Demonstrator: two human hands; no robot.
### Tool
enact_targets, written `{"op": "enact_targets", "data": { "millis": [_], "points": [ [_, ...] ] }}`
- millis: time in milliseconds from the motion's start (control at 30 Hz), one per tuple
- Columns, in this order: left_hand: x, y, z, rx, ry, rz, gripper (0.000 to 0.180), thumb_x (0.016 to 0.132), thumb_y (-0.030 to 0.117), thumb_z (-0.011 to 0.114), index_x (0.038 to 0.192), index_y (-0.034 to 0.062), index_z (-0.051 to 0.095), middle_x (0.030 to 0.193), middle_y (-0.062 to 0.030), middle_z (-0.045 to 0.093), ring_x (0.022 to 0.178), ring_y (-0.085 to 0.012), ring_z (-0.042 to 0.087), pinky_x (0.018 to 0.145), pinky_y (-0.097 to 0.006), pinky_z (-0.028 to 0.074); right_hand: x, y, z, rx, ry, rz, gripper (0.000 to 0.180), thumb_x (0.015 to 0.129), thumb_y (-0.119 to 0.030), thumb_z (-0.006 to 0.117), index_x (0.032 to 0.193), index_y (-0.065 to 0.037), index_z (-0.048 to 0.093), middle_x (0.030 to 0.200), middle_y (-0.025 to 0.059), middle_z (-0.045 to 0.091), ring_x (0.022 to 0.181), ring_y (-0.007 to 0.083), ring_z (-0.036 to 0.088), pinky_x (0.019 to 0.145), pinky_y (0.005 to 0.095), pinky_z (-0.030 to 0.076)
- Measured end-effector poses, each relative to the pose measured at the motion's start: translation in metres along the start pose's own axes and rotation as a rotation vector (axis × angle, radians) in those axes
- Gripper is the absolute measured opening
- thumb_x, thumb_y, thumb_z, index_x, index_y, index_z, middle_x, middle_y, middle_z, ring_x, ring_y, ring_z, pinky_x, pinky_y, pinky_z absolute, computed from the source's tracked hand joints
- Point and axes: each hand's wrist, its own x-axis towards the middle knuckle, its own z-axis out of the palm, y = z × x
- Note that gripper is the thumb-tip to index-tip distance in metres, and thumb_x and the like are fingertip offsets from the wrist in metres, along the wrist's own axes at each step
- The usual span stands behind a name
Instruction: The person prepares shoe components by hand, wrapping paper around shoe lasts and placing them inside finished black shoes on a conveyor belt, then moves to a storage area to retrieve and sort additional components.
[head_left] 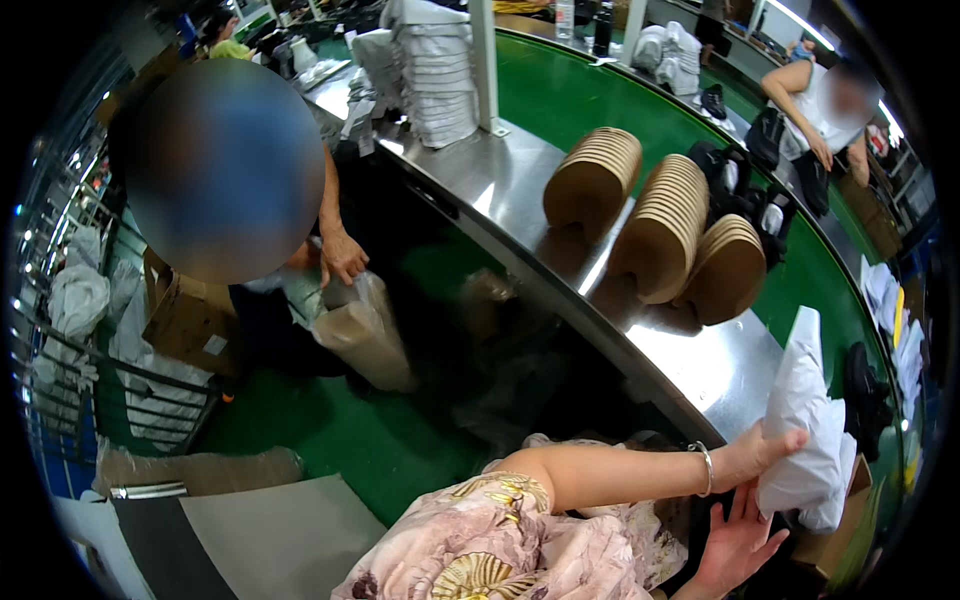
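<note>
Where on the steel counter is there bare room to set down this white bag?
The steel counter is bare between the tan disc stacks and the white bag that the left hand grips; the right hand hangs open below. Another bare strip lies between the white folded stack and the discs. Around the discs it is crowded.

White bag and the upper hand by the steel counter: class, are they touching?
Touching. The head view shows the left hand gripping the white bag, its thumb lying across the bag's lower edge.
</note>
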Motion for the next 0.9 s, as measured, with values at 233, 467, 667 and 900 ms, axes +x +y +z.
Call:
{"op": "enact_targets", "data": {
  "millis": [233,467,667,900],
  "points": [
    [-0.008,-0.002,-0.004,0.042,0.026,-0.017,0.080,0.078,0.055,0.059,0.128,-0.0026,0.035,0.116,-0.0112,0.047,0.108,-0.0165,0.043,0.094,-0.028,0.037,0.004,0.002,-0.010,-0.448,0.235,-0.113,0.036,0.087,-0.010,0.058,0.117,0.001,0.042,0.099,0.0127,0.056,0.078,0.0144,0.054,0.069,0.0235,0.046],
    [-0.022,0.013,0.005,-0.199,-0.055,-0.043,0.086,0.076,0.054,0.061,0.133,-0.0003,0.028,0.123,-0.0104,0.043,0.114,-0.0180,0.042,0.097,-0.030,0.035,0.000,0.009,-0.018,-0.525,0.217,-0.300,0.027,0.085,-0.005,0.056,0.109,0.001,0.046,0.092,0.0101,0.055,0.068,0.0134,0.049,0.057,0.0231,0.040],
    [-0.014,-0.010,0.008,-0.246,-0.118,-0.188,0.089,0.071,0.050,0.069,0.132,0.0001,0.028,0.123,-0.0121,0.043,0.114,-0.0211,0.043,0.095,-0.033,0.039,-0.012,0.002,-0.025,0.051,0.345,-0.103,0.053,0.083,-0.035,0.055,0.123,-0.002,0.042,0.093,0.0104,0.052,0.057,0.0155,0.040,0.044,0.0242,0.032],
    [-0.004,0.004,-0.016,-0.110,0.022,-0.419,0.070,0.077,0.046,0.063,0.125,0.0004,0.040,0.117,-0.0135,0.053,0.107,-0.0263,0.054,0.095,-0.039,0.042,0.005,0.008,-0.013,-0.135,0.380,0.041,0.038,0.082,-0.042,0.061,0.101,-0.009,0.053,0.071,0.0030,0.054,0.045,0.0117,0.041,0.040,0.0248,0.032]
  ]
}}
